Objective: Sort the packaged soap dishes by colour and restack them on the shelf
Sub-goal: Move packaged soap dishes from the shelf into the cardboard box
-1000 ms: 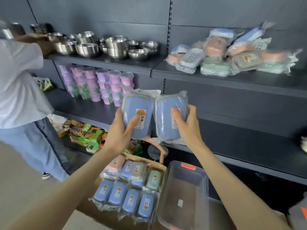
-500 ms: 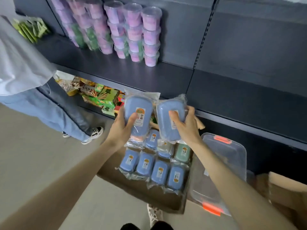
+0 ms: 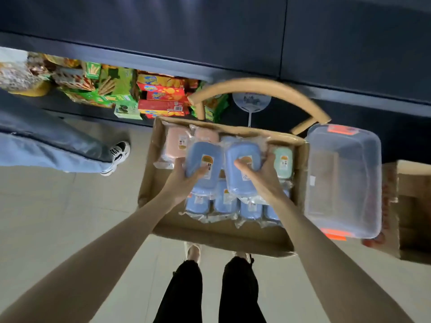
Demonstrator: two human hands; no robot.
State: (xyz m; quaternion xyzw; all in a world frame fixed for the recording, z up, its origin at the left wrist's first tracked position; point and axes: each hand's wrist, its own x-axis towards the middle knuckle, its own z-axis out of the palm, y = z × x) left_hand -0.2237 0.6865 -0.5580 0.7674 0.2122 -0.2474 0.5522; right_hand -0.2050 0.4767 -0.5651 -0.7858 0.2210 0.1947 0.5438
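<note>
The fingers (image 3: 180, 162) of the left hand (image 3: 180, 183) curl round one blue packaged soap dish (image 3: 200, 152), thumb across its label. The right hand (image 3: 263, 180) grips a second blue soap dish (image 3: 238, 186) the same way. Both dishes stand side by side, touching, low over the middle of the cardboard box (image 3: 221, 238).

Half a second ago the pair was held higher, up against the shelf edge beyond the box. Now both have come down close over the packs lying inside it. The grip on each is unchanged. The view has tipped down too, so the stacked pink tubs are gone from sight and the person's own black trouser legs (image 3: 186, 287) show just before the box.

Inside the box, two pink dishes (image 3: 177, 145) lie in its far left corner. One green dish (image 3: 283, 162) lies at its far right side. Four blue dishes (image 3: 225, 198) form the row nearest the person. Other packs under the hands are hidden, so I cannot count them. With the two held, six blue ones are plainly seen.

One clear plastic tub (image 3: 345, 183) with orange clips sits against the right side of the box. A second cardboard carton (image 3: 412, 206) stands further right. Beyond the box rise a curved wooden chair back (image 3: 256, 86) and the dark shelf (image 3: 210, 31). Snack boxes (image 3: 163, 94) sit beyond its far left corner. Left of the box stands another person's jeans leg (image 3: 46, 148) with one sneaker (image 3: 119, 153).
</note>
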